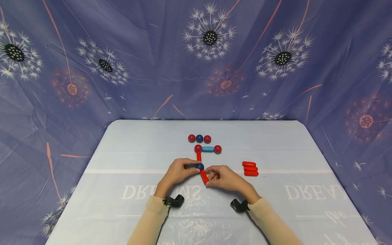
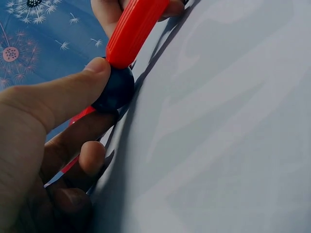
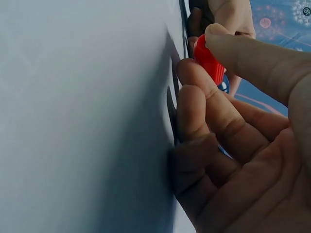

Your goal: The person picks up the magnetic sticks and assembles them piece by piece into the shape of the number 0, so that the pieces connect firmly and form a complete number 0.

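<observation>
My left hand (image 1: 181, 169) pinches a dark blue ball (image 1: 199, 166) between thumb and fingers; the left wrist view shows the thumb pressed against the ball (image 2: 116, 90). My right hand (image 1: 226, 177) grips the near end of a red rod (image 1: 204, 177) with thumb and forefinger, and its far end meets the ball. Beyond the ball, another red rod (image 1: 199, 156) runs up to a red ball (image 1: 198, 148). From there a light blue rod (image 1: 208, 149) leads right to a second red ball (image 1: 217, 149). In the right wrist view the held red rod (image 3: 209, 60) shows under the thumb.
Behind the joined pieces, two red balls (image 1: 191, 138) flank a blue ball (image 1: 199, 138) in a row. Several loose red rods (image 1: 250, 168) lie side by side to the right. A pale printed cloth covers the table (image 1: 122, 149); a patterned blue curtain (image 1: 153, 68) hangs behind.
</observation>
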`<state>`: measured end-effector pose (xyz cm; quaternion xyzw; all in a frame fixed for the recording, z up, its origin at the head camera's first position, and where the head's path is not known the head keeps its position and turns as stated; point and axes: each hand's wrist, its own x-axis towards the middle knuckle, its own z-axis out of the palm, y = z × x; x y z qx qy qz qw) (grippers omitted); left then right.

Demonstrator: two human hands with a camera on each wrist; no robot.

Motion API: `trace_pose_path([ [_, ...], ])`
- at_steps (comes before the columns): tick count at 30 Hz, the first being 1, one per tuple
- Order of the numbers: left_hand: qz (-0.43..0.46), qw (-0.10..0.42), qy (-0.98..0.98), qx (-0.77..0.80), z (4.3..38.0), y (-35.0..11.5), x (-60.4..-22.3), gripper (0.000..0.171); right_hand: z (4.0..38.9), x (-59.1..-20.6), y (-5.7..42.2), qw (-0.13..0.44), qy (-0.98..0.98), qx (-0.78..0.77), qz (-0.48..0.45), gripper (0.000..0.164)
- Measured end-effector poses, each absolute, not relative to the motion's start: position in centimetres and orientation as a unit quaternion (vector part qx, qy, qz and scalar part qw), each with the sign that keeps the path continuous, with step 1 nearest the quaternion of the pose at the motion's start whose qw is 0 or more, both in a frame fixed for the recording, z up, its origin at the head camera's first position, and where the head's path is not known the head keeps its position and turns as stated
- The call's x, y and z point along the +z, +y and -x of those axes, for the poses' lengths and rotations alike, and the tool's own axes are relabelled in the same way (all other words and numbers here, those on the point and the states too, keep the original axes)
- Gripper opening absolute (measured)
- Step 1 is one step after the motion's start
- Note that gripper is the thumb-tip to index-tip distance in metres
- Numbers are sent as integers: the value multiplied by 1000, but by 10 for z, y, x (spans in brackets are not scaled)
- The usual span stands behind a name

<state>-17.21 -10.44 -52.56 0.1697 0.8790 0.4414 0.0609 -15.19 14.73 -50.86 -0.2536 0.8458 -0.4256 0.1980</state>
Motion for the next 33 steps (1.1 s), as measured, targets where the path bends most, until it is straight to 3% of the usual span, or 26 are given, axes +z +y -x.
trace_pose_path([
  [33,-190,56,883,425,173,-105,-526,31,139,-508,125,161,882,-378,232,42],
])
